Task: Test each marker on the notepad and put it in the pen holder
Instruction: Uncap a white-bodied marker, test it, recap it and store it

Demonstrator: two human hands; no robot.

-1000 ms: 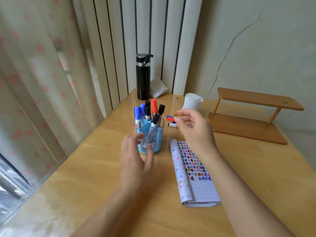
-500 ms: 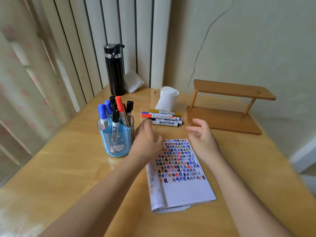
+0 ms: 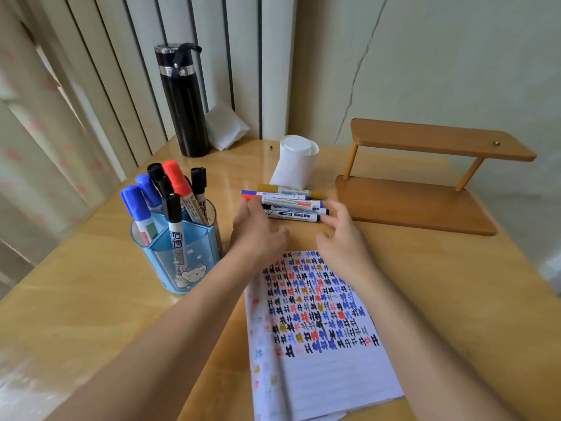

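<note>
Black marker (image 3: 293,215) lies between both hands' fingers (image 3: 330,219).

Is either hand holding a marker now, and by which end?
Nothing is lifted. The left hand lies over the left ends of the loose markers; a grip cannot be told. The right hand is open beside their right ends.

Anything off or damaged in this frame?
Only the wall: a long crack runs down it to the table edge behind the white cup. Otherwise tidy: loose markers lie side by side, notepad flat, pen holder upright.
</note>
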